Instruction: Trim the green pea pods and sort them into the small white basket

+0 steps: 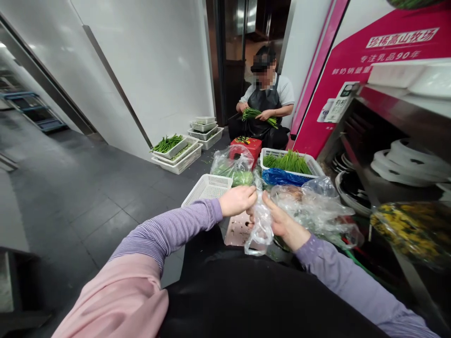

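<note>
Both of my hands grip a crumpled clear plastic bag [261, 218] in front of my black apron. The fingers of my left hand [238, 199] are closed on its upper left side. My right hand [276, 215] wraps the other side, with its thumb raised. Below the bag is a pink stool [237, 231] with holes and small scraps on its top. Just beyond my left hand stands a white perforated basket [207, 188]. Behind it lies a clear bag of green vegetables [234, 166]. More crumpled plastic bags [317, 202] lie right of my right hand.
A co-worker [268, 94] sits opposite, holding long green stalks [259, 116] near a red stool [248, 148]. A basket of green stalks [289, 162] stands by a blue bag [287, 177]. Stacked baskets [178, 152] line the left wall. Metal shelves [405, 183] hold dishes on the right.
</note>
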`<state>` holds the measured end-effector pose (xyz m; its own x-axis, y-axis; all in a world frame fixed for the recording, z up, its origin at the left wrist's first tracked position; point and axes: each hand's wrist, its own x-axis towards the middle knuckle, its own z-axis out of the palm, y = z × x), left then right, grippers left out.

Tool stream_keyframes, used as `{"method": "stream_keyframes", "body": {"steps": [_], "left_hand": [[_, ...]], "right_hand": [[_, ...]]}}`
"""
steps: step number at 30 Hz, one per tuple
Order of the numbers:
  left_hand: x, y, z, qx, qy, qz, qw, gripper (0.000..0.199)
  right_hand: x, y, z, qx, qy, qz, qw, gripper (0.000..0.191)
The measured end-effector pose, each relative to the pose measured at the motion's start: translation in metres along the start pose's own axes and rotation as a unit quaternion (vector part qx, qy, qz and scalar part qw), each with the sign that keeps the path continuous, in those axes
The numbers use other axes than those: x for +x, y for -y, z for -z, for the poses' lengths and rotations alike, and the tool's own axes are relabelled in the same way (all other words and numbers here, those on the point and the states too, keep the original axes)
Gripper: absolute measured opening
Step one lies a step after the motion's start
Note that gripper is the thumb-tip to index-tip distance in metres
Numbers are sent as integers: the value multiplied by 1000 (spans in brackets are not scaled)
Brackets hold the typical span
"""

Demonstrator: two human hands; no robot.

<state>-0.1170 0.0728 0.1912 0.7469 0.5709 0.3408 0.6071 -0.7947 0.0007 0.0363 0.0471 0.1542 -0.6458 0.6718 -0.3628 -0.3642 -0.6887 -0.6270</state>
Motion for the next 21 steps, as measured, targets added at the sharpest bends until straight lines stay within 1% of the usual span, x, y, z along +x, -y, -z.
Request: {"method": "stream_keyframes", "body": {"steps": [2,3,4,5,7,9,10,11,12,13,14,15,17,18,19,21], "left_hand": [[-4,0,-3,-89,4,10,996,20],[-4,0,-1,-156,3,25,987,20],[-4,1,2,-232,3,41,972,21],[-4,3,7,-308,7,58,950,22],[-2,6,17,-432,11,109,895,22],[1,9,22,-508,15,174,843,24],[3,10,23,-535,27,199,821,26],[3,10,21,-555,50,215,802,28],[4,10,19,-566,76,225,790,31],[4,10,15,-564,99,230,787,32],[4,9,12,-545,111,231,798,33],[4,9,9,-506,106,235,823,32],[3,7,4,-382,60,241,890,26],[3,6,3,-314,35,236,919,23],[3,5,2,-251,18,228,941,21],[3,3,1,-161,8,205,965,19]], "right_hand": [[0,-4,-1,-8,-45,41,998,32],[0,-7,-1,-12,-64,62,996,29],[1,-9,-1,-15,-77,81,994,28],[1,-10,-1,-19,-83,98,992,28],[1,-10,0,-36,-84,129,987,28],[1,-7,1,-62,-74,151,984,30],[1,-5,2,-77,-66,159,982,30],[1,-3,3,-92,-60,164,980,30],[2,-1,4,-107,-56,163,979,30],[3,1,5,-117,-55,155,979,30],[4,1,7,-123,-56,139,981,29],[6,1,9,-122,-60,115,984,28],[8,-1,13,-95,-57,54,992,25],[9,-2,15,-77,-47,30,996,25],[8,-4,16,-60,-32,17,998,25],[4,-7,16,-44,-1,22,999,26]]}}
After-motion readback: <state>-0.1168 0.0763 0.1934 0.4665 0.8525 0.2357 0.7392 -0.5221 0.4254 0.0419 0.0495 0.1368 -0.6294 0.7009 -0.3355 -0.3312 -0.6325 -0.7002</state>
